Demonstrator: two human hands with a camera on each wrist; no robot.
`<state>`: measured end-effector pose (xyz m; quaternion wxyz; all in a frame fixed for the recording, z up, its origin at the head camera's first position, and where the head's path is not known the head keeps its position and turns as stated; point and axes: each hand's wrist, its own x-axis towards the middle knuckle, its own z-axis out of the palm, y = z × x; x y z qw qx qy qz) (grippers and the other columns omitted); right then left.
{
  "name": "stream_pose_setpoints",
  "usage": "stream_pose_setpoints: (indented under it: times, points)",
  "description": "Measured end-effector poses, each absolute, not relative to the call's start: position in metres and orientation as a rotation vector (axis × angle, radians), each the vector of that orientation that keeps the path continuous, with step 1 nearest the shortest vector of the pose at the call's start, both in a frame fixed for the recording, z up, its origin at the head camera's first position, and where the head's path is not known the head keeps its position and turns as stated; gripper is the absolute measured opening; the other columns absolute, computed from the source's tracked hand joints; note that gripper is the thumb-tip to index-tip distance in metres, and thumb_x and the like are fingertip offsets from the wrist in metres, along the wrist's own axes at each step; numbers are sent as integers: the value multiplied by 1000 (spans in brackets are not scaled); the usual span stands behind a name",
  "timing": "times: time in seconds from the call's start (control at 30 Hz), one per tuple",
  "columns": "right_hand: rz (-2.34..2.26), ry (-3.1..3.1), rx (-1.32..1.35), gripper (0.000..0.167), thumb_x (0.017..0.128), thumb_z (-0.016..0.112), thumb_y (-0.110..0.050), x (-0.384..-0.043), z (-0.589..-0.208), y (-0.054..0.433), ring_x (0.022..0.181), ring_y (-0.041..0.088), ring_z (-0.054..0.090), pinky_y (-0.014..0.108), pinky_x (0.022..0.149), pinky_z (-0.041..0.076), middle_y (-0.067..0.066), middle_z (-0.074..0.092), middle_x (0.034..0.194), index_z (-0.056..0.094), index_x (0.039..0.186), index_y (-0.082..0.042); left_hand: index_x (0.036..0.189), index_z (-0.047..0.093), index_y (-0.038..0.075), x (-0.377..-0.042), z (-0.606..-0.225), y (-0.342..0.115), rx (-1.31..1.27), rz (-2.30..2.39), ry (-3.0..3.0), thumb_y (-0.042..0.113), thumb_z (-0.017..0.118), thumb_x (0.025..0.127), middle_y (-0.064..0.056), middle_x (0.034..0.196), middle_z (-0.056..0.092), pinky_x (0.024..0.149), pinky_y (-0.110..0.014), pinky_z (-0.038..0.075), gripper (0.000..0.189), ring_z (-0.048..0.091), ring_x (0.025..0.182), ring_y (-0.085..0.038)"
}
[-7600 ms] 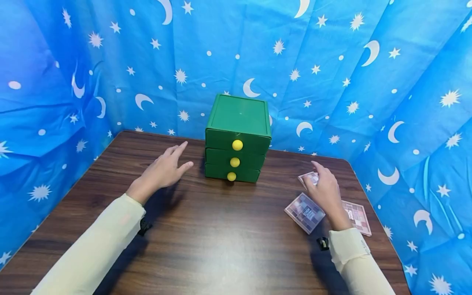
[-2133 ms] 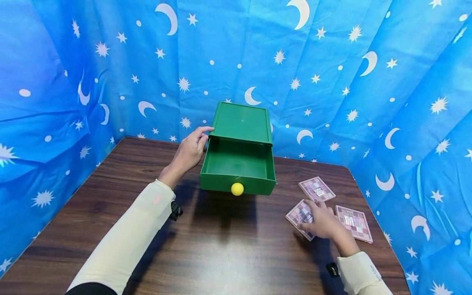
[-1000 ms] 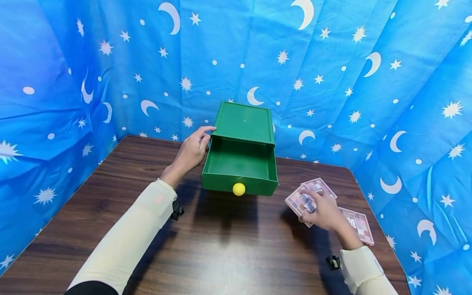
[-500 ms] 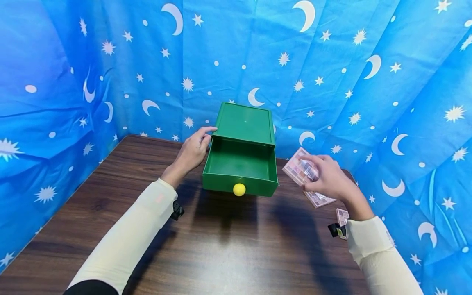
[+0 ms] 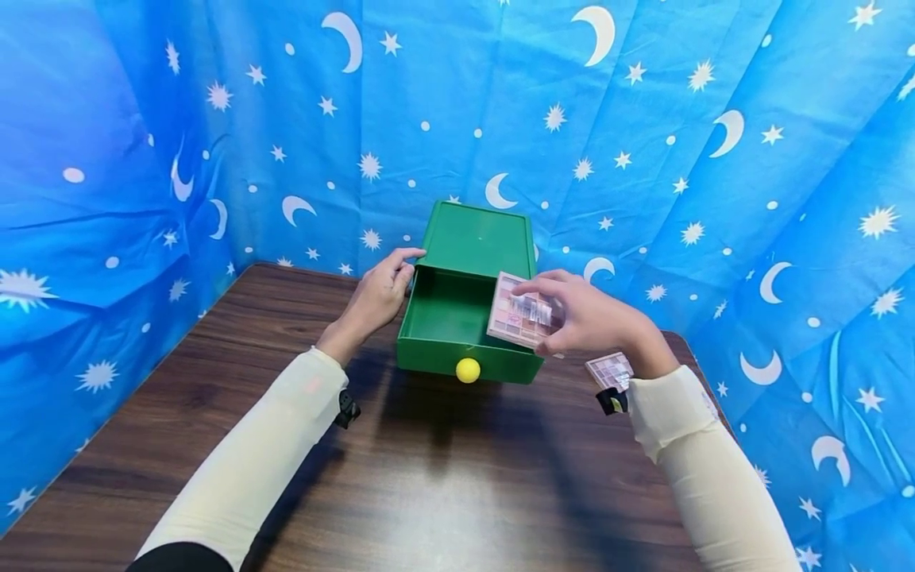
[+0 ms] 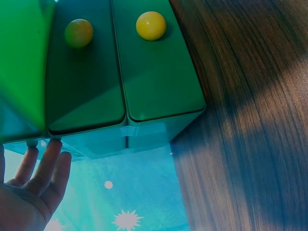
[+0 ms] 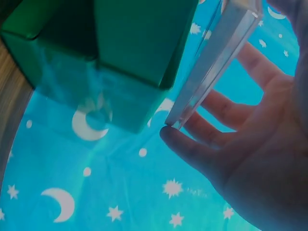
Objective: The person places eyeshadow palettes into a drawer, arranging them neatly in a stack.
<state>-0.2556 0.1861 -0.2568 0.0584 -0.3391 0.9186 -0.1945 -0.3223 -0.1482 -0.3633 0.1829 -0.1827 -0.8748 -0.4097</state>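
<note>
A green drawer unit (image 5: 477, 237) stands at the back of the table, its top drawer (image 5: 432, 353) pulled out and bare where I can see inside. My left hand (image 5: 376, 295) rests its fingertips against the unit's left side; the left wrist view shows those fingers (image 6: 45, 168) fairly straight. In my right hand (image 5: 592, 312) is a thin square eyeshadow palette (image 5: 506, 312) with a pink grid pattern, gripped by its edges. It is tilted over the right part of the open drawer. The right wrist view shows the palette (image 7: 211, 67) edge-on beside the drawer, fingers along one edge.
Another palette (image 5: 606, 368) lies on the wooden table (image 5: 443, 485) at right, partly covered by my right wrist. Yellow round knobs (image 6: 151, 26) stick out from the lower drawers. A blue star-and-moon cloth (image 5: 443, 95) hangs behind and on both sides.
The top drawer was closed and is now out. My right hand has picked up a palette from the table's right side and carried it left over the drawer. My left hand moved onto the unit's side.
</note>
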Motion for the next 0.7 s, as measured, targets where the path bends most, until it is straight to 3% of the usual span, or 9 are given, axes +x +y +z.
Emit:
stream_pose_setpoints:
  times: [0.13,0.37,0.47,0.7]
  points:
    - [-576,2756,-1069,78,75,83,-23,-258,-254,171,134,34,38,55,100,46,15,41,153,54,147,-19,148,51,26,-321,-363,-148,-510,-1172,-2479,28,37,112,-5,83,56,64,-38,40,39,46,64,-22]
    - [-559,2746,-1080,78,74,85,-24,-262,-255,163,134,35,37,57,103,44,14,41,153,54,146,-20,148,51,25,-320,-362,-147,-529,-1189,-2479,27,39,112,-7,104,67,69,-39,45,38,56,74,-22]
    - [-563,2747,-1079,79,74,86,-24,-263,-257,161,134,34,36,55,103,44,13,40,154,53,147,-19,148,51,24,-320,-362,-147,-532,-1188,-2475,24,40,112,-8,104,67,69,-39,45,38,57,75,-23]
    - [-632,2777,-1004,75,85,82,-27,-264,-258,166,148,38,25,63,108,42,14,27,164,47,151,-15,149,51,25,-318,-362,-150,-517,-1186,-2479,27,39,112,-9,108,68,70,-40,45,38,57,78,-24]
